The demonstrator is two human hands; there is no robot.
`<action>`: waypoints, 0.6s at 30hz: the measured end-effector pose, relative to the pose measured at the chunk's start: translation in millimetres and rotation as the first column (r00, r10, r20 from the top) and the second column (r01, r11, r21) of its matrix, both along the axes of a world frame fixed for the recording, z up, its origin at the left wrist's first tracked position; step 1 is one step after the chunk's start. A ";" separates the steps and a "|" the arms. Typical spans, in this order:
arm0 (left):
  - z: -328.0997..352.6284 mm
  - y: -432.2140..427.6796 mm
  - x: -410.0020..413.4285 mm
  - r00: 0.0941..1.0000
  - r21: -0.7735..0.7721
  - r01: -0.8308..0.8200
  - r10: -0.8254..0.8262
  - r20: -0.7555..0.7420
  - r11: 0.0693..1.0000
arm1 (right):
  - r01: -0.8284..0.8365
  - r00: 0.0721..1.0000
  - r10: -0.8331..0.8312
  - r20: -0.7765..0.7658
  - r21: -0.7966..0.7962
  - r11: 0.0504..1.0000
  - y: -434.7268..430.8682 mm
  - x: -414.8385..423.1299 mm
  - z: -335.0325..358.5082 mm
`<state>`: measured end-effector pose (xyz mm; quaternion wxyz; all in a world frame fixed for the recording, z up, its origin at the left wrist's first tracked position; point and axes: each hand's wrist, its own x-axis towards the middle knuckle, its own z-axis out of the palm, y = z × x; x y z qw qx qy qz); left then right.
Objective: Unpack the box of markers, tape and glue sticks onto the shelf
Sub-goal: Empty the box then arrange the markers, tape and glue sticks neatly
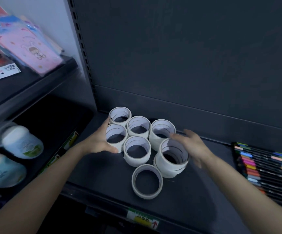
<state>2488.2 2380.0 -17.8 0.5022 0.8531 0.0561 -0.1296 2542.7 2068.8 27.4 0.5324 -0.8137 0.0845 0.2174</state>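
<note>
- Far left, upper side shelf [40, 78]: pink packets [33, 53] with a cartoon print lean on one another. A white label card [1, 71] lies flat in front of them.
- Below that, lower left: two pale blue-and-white containers [22, 142] with white tops, blurred; print unreadable.
- Left hand [99, 141]: reaches onto the dark main shelf [204, 183] and wraps the near-left stack [116, 135]. The thumb curls along the stack's front base and the fingers curve round its far side.
- Centre of the shelf: white tape stacks [138, 126], six in all, packed together with neighbours touching. All stand upright with cores open to the camera, three to the rear and three nearer.
- Front right of the cluster: tall stack [172, 157], highest of the group, its rolls slightly out of line.
- Front of the cluster: single roll [147, 181], lying flat on the shelf just beside the tall stack.
- Shelf front edge, below the single roll: green and yellow price tag [142, 218] with a red arrow.
- Right hand [192, 146]: motion-blurred, fingers spread and loose, gripping nothing. It sits close against the far right side of the tall stack; contact cannot be told.
- Far right of the same shelf: markers [263, 166], many colours, laid side by side in a flat row, well apart from the tape.
</note>
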 end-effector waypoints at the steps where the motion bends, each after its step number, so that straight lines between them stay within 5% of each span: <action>1: 0.5 1.0 1.4 1.000 0.001 0.002 -0.002 -0.007 1.000 | -0.006 0.999 0.006 -0.041 0.002 1.000 0.6 5.2 -0.5; 5: 12.8 -6.5 6.8 0.993 -0.029 -0.116 0.116 0.013 0.993 | -0.017 0.979 0.031 -0.201 0.072 0.997 7.9 24.1 6.7; 7: 19.4 -11.9 11.7 0.979 0.109 -0.159 0.142 0.146 0.981 | -0.005 0.971 0.020 -0.238 0.066 0.998 12.5 31.3 10.0; 10: 27.4 -21.3 19.5 0.956 0.362 -0.087 -0.024 0.291 0.928 | -0.034 0.969 0.031 -0.245 -0.008 0.999 18.4 40.7 11.4; 13: 28.7 -32.3 33.6 0.940 0.509 0.027 -0.196 0.281 0.860 | -0.065 0.972 0.040 -0.233 -0.103 0.993 22.7 48.3 10.0; 18: 29.2 -38.1 55.3 0.947 0.578 0.117 -0.266 0.181 0.808 | -0.076 0.972 0.041 -0.231 -0.144 0.987 27.4 58.6 4.3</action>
